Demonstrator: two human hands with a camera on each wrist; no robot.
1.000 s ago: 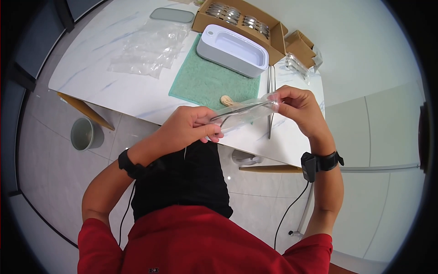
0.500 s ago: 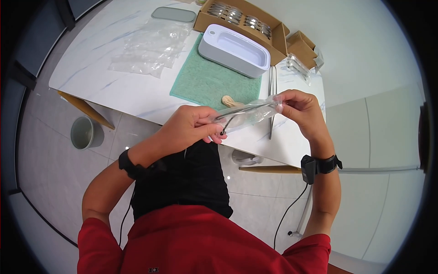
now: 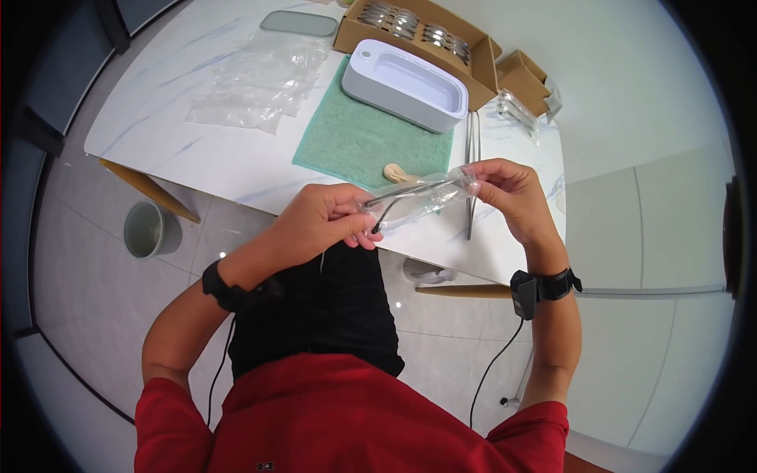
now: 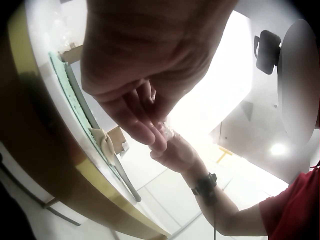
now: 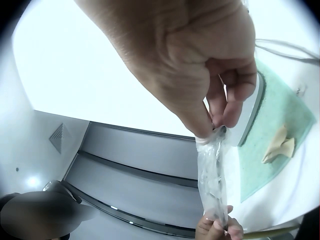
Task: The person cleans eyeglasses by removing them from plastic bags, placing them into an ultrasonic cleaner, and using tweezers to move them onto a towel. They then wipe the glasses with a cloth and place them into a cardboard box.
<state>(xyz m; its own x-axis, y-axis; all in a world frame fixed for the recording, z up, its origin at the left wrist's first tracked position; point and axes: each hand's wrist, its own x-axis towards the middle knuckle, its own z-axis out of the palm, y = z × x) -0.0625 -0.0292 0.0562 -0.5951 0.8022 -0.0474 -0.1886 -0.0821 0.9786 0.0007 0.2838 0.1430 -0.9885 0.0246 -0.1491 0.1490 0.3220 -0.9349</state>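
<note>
Between my hands, over the table's front edge, a clear plastic bag (image 3: 430, 197) is stretched out. Inside it lie thin dark curved arms (image 3: 386, 210), like the temples of eyeglasses; the rest is blurred by the plastic. My left hand (image 3: 327, 219) pinches the bag's left end between thumb and fingers, near a dark arm tip. At the other end my right hand (image 3: 509, 189) pinches the bag with thumb and fingertips, also seen in the right wrist view, where the bag (image 5: 212, 175) hangs down. Just behind the bag is a folded beige cloth (image 3: 394, 173) on a green towel (image 3: 339, 134).
A white basin-like device (image 3: 406, 87) stands on the towel, its grey lid (image 3: 298, 25) at the back left. Long metal tweezers (image 3: 471, 181) lie to the right. Behind is a cardboard box (image 3: 485, 67) of eyeglasses. Empty plastic bags (image 3: 252, 87) spread on the left; a bin (image 3: 146, 230) stands below.
The right hand has shifted slightly left and down with its end of the bag, which looks more crumpled. A dark arm's tip now shows beside the left thumb. Both hands keep hold.
</note>
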